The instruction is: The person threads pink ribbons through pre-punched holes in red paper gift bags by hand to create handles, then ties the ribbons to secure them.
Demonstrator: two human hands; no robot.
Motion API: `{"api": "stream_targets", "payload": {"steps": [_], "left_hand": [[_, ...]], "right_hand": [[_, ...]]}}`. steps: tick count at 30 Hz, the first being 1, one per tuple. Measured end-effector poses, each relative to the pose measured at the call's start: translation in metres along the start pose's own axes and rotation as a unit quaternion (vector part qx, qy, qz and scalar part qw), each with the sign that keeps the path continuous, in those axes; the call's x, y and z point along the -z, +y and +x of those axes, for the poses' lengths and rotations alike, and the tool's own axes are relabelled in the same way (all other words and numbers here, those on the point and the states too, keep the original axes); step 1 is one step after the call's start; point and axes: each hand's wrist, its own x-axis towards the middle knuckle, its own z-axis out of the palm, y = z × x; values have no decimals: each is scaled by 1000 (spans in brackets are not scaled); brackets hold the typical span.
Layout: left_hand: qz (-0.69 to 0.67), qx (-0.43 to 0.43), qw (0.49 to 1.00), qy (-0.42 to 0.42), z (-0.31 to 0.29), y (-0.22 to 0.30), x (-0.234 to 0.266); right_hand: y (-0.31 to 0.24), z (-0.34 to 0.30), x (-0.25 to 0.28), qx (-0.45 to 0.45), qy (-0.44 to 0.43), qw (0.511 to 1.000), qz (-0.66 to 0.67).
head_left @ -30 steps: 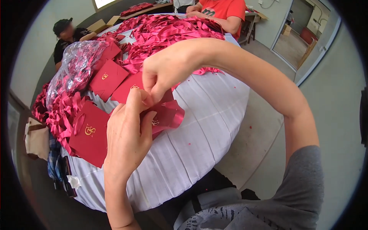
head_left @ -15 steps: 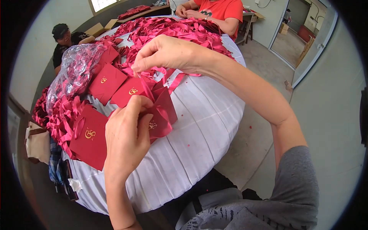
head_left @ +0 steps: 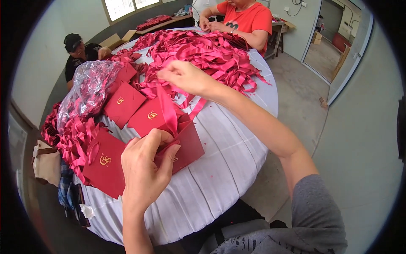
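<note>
My left hand pinches the top edge of a dark red paper gift bag with a gold emblem, thumb and fingers closed on it. A pink-red ribbon rises taut from the bag's opening. Its upper end runs up to the pinched fingers of my right hand, raised above the bag; the fingertips are partly blurred. Beside my left hand lies another red gift bag with a ribbon handle. Two more flat red bags, one left and one nearer, lie just beyond.
A large heap of red ribbons covers the far side of the white-clothed round table. At left sit a clear plastic bag and more ribbons. Across the table are a person in red and a person in black.
My right hand has moved slightly right and down in the picture, still above the bag. The ribbon loop at the bag's front has gone from sight. The whole view has shifted a little.
</note>
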Motion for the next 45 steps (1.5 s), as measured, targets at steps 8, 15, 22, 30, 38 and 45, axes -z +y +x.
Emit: {"api": "stream_targets", "payload": {"steps": [8, 15, 22, 30, 38, 45], "left_hand": [[14, 16, 1000, -6, 2, -2, 1], [8, -12, 1000, 21, 2, -7, -3], [22, -19, 1000, 4, 1, -5, -2], [60, -27, 998, 9, 0, -4, -1], [69, -25, 997, -10, -1, -9, -1], [58, -35, 998, 9, 0, -17, 0]], "right_hand": [[-17, -80, 17, -99, -156, 979, -83], [-26, -85, 14, -122, -88, 988, 11], [-17, -91, 5, -118, -193, 938, 262], [-40, -76, -9, -53, -210, 946, 240], [-40, -84, -36, 39, -5, 990, 134], [-35, -80, -40, 60, 25, 992, 104]]}}
